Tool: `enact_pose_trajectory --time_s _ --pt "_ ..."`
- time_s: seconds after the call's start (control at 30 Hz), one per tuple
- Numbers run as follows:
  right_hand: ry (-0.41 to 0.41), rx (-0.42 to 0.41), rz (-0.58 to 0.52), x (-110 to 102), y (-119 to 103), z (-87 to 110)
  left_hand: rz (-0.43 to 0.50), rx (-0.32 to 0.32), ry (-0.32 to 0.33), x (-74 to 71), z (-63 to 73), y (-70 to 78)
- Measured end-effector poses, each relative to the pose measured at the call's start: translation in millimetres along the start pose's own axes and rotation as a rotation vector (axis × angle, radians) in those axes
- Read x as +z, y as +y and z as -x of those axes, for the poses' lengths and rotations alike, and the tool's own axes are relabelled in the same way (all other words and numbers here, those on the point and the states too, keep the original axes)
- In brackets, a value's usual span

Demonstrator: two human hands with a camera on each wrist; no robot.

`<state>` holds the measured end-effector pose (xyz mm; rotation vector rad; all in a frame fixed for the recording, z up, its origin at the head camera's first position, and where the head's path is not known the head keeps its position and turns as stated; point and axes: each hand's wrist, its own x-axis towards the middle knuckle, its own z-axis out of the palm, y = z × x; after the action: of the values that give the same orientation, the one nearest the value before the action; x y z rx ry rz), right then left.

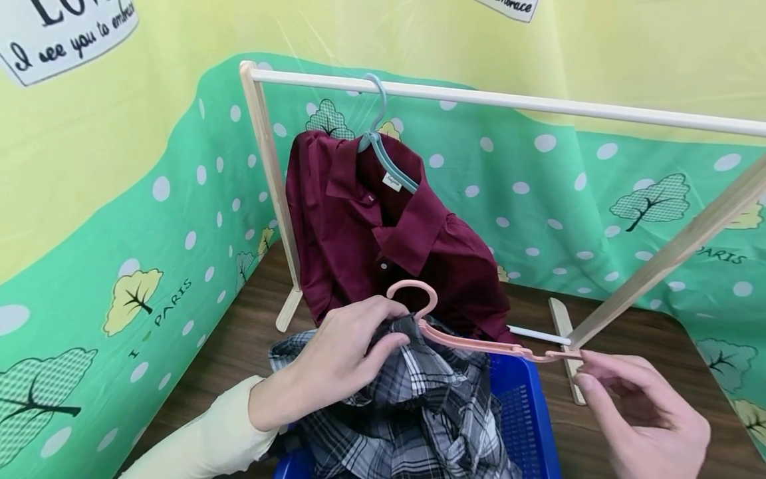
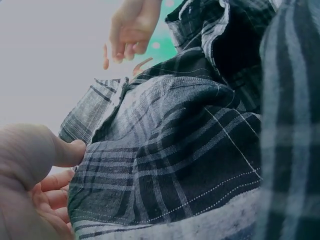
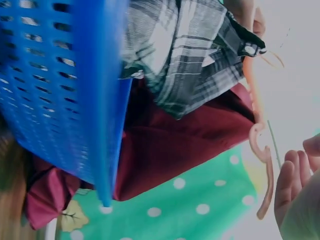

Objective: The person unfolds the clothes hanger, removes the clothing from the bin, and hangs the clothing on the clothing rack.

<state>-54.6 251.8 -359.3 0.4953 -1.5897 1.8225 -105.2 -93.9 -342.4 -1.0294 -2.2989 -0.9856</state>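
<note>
left hand [image 1: 335, 362]: pinching the plaid shirt [image 1: 413, 406] collar right by the pink hanger [image 1: 479, 339] hook | right hand [image 1: 643, 416]: fingertips pinching the hanger's far end | shirt: bunched up in the blue basket [image 1: 526, 412], hanger lying across its top | maroon shirt [image 1: 383, 239]: on the rack [image 1: 509, 100] behind the basket, teal hanger [image 1: 383, 146]

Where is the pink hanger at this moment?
In the head view the pink hanger is low in the middle, above the plaid shirt in the blue basket, between the left hand and right hand.
</note>
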Motion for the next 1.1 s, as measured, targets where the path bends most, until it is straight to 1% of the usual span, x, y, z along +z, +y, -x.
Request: enact_pose_trajectory --time_s 0.07,0.17,0.23,0.3,0.37,0.43,0.5,0.53,0.63,0.77,0.83,0.87,1.03,1.1 --pt "0.045 0.005 0.01 -3.5 2.9 1.6 -0.01 0.002 0.013 -1.2 0.5 -2.1" --pt "0.07 0.002 -0.044 -9.8 9.5 5.3 -0.013 0.0 0.025 -2.3 0.9 -4.5" --pt "0.079 0.012 -0.083 -12.8 14.5 8.9 -0.007 -0.004 0.026 -2.5 1.5 -6.1" --pt "0.057 0.02 -0.134 -15.3 21.0 13.8 -0.003 -0.007 0.027 -3.5 1.7 -6.5" --pt "0.009 0.036 -0.173 -16.4 28.1 19.8 0.002 -0.011 0.03 -4.7 2.0 -6.5" --pt "-0.055 0.062 -0.178 -16.1 34.4 26.1 0.003 -0.014 0.036 -5.8 1.9 -6.3" --pt "-0.126 0.092 -0.169 -14.6 39.6 31.7 0.005 -0.019 0.041 -7.0 2.1 -5.6" --pt "-0.149 0.115 -0.139 -13.5 40.8 33.9 0.007 -0.022 0.042 -7.0 2.4 -5.7" --pt "-0.203 0.208 0.019 -9.2 40.7 37.3 0.012 -0.033 0.042 -7.4 3.6 -5.6" --pt "-0.333 0.305 0.287 -4.7 38.3 37.5 0.022 -0.041 0.044 -8.3 4.3 -4.4" --pt "-0.403 0.309 0.343 -3.4 39.3 37.2 0.025 -0.036 0.045 -8.9 4.2 -3.3" --pt "-0.433 0.304 0.346 -2.9 40.0 37.4 0.028 -0.034 0.043 -9.3 4.0 -2.6" --pt "-0.544 0.264 0.259 -1.1 46.2 38.8 0.034 -0.035 0.033 -9.9 4.4 -1.8" --pt "-0.598 0.241 0.274 -0.5 48.4 39.3 0.034 -0.034 0.031 -9.3 4.9 -2.4"
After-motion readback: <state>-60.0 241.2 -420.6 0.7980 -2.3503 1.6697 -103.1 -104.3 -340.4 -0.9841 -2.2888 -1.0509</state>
